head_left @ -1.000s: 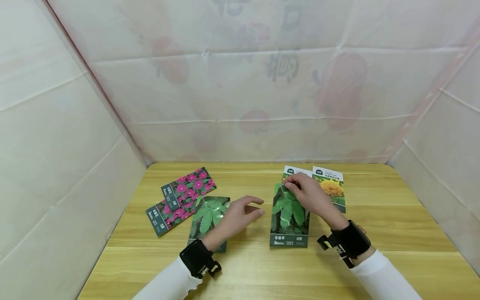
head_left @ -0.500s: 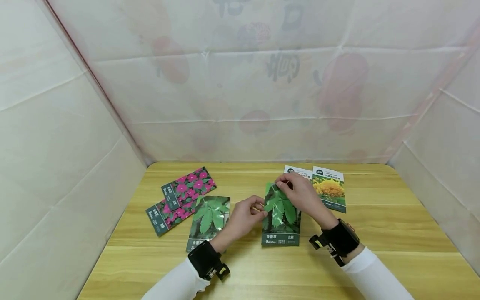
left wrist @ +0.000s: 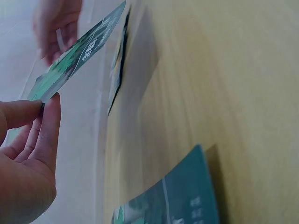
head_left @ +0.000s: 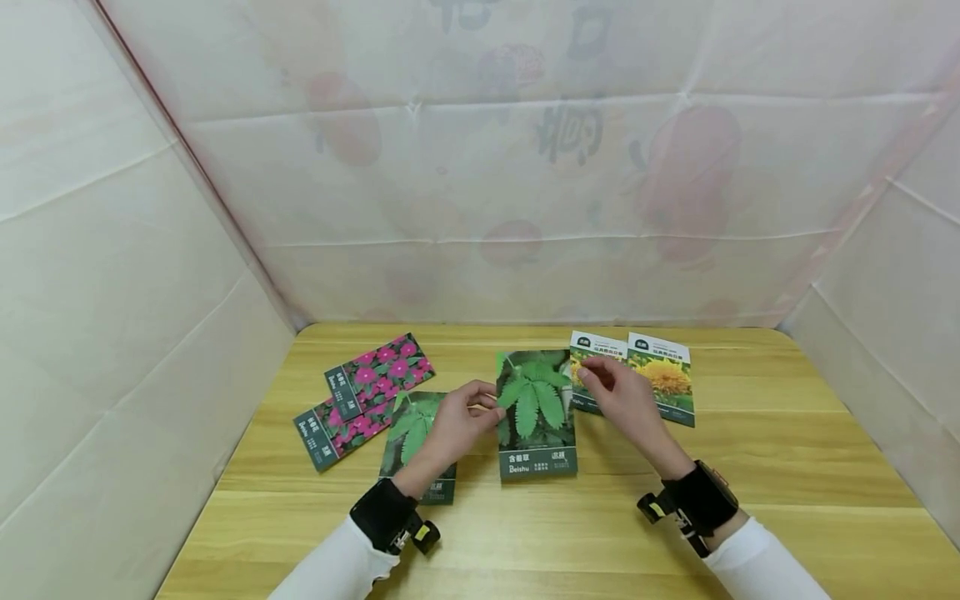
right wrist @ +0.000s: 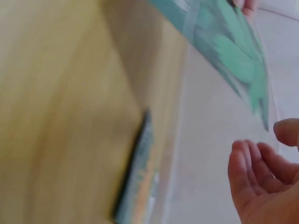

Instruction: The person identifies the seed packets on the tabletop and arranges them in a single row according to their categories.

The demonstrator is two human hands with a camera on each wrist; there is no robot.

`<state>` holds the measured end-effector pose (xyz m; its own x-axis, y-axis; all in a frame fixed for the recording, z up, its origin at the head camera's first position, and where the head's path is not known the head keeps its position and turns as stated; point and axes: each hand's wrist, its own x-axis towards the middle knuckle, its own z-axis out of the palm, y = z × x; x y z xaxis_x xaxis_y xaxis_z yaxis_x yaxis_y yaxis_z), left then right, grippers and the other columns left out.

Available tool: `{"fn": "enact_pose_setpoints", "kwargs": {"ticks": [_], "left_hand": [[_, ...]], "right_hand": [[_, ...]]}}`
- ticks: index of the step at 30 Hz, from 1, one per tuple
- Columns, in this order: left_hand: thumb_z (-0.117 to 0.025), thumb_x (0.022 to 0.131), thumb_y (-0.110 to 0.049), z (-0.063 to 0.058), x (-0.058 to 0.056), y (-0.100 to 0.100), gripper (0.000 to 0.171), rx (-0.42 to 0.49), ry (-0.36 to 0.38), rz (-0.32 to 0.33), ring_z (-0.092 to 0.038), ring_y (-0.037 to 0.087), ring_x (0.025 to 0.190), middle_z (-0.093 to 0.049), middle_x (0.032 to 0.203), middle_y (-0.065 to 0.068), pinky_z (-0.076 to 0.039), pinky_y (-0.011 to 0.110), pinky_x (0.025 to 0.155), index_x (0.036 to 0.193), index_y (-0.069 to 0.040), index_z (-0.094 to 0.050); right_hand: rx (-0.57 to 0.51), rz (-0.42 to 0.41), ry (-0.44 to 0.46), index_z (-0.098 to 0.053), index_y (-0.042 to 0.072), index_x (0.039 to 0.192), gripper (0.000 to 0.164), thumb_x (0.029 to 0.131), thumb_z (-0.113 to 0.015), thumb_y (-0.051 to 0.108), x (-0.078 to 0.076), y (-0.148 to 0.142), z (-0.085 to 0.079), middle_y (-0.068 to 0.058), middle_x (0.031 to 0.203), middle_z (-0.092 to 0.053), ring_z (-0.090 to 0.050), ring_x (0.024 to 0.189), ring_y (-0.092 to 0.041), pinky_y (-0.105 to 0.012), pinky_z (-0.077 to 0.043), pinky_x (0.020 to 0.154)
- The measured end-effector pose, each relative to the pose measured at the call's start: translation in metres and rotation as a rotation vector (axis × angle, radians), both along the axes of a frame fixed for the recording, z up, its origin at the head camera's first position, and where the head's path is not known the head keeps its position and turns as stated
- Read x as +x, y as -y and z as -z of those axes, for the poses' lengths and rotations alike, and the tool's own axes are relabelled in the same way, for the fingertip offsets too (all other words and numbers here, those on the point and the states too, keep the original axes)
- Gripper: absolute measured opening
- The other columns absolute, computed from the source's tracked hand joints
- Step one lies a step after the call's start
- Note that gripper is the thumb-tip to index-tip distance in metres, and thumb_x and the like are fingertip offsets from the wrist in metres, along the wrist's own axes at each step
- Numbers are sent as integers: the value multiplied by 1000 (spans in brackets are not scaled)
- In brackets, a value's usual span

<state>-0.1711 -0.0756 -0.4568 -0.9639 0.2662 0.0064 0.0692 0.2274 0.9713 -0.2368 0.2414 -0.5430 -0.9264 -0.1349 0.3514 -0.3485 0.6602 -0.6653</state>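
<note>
My left hand (head_left: 459, 423) pinches the left edge of a green-leaf seed packet (head_left: 537, 408) between thumb and fingers. In the left wrist view this packet (left wrist: 74, 58) is raised off the table and tilted. My right hand (head_left: 621, 398) is just right of it, fingers loosely bent and apart from the packet; the right wrist view shows a gap between the right hand (right wrist: 264, 175) and the packet's corner. A second green-leaf packet (head_left: 408, 433) lies under my left forearm, partly hidden. Behind the right hand lie two yellow-flower seed packets, the left one (head_left: 596, 343) partly covered, the right one (head_left: 663, 379) mostly visible.
Two pink-flower seed packets lie at the left, the upper one (head_left: 381, 375) overlapping the lower one (head_left: 330, 437). The wooden table (head_left: 480, 542) has pale fabric walls (head_left: 465, 183) at its back and both sides.
The green-leaf packet has moved left and up, away from the yellow-flower packets. My left hand has taken its left edge, and my right hand has let go of its top.
</note>
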Motion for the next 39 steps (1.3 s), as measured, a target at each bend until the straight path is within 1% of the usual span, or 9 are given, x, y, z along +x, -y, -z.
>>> {"fn": "enact_pose_setpoints", "kwargs": {"ticks": [7, 10, 16, 21, 23, 26, 27, 34, 39], "left_hand": [[-69, 98, 1, -5, -2, 5, 35, 74, 53, -30, -72, 30, 92, -66, 104, 16, -61, 55, 84, 131, 5, -60], [-69, 98, 1, -5, -2, 6, 36, 81, 57, -32, -72, 29, 91, -66, 104, 16, -61, 53, 84, 132, 5, -59], [-69, 99, -5, -2, 0, 12, 36, 78, 14, -31, -71, 31, 96, -66, 111, 18, -60, 51, 86, 134, 3, -59], [-68, 102, -35, 34, -13, 23, 42, 96, -130, -78, -63, 21, 120, -61, 135, 6, -56, 37, 100, 138, -16, -59], [-68, 103, -33, 31, -14, 26, 40, 105, -145, -119, -59, 23, 128, -59, 139, 8, -54, 36, 103, 138, -14, -59], [-67, 103, -12, 6, -7, 29, 35, 94, -119, -172, -56, 36, 132, -56, 139, 19, -53, 43, 104, 136, -1, -59], [-65, 103, -10, 15, -12, 33, 34, 100, -144, -166, -55, 34, 132, -56, 140, 18, -53, 42, 105, 136, -2, -60], [-61, 104, -6, -10, -3, 43, 28, 50, -196, -247, -55, 35, 131, -55, 138, 16, -53, 44, 103, 132, -2, -63], [-61, 103, -4, -10, -3, 49, 27, 39, -183, -266, -55, 33, 131, -56, 139, 15, -54, 43, 102, 131, -3, -63]], "right_hand": [[-140, -119, 145, -73, 7, 121, 27, 106, -63, 28, 55, 39, -81, -3, 100, -74, -71, 87, -18, -34, -61, 74], [-181, -99, 227, -72, 5, 120, 22, 104, -66, 21, 61, 47, -91, -2, 98, -73, -72, 87, -22, -37, -63, 78], [-289, -108, 342, -70, -3, 113, 16, 102, -66, 9, 59, 54, -90, -9, 93, -72, -71, 86, -34, -45, -62, 79], [-376, -112, 470, -68, -8, 115, 20, 102, -65, 7, 59, 60, -80, -10, 90, -73, -71, 83, -27, -43, -63, 78], [-387, -122, 501, -68, -9, 116, 21, 103, -65, 8, 61, 64, -76, -9, 88, -72, -71, 82, -25, -40, -63, 76], [-389, -153, 532, -67, -10, 114, 21, 103, -64, 8, 64, 71, -71, -9, 85, -72, -70, 79, -25, -37, -62, 72], [-386, -163, 536, -67, -10, 113, 21, 103, -64, 7, 65, 73, -70, -9, 83, -71, -70, 78, -25, -36, -62, 70], [-391, -164, 590, -67, -14, 114, 21, 103, -62, 3, 66, 86, -66, -10, 83, -72, -70, 76, -21, -33, -63, 70], [-397, -135, 630, -67, -15, 116, 23, 103, -63, 3, 66, 94, -63, -10, 84, -73, -69, 74, -17, -32, -63, 69]]}}
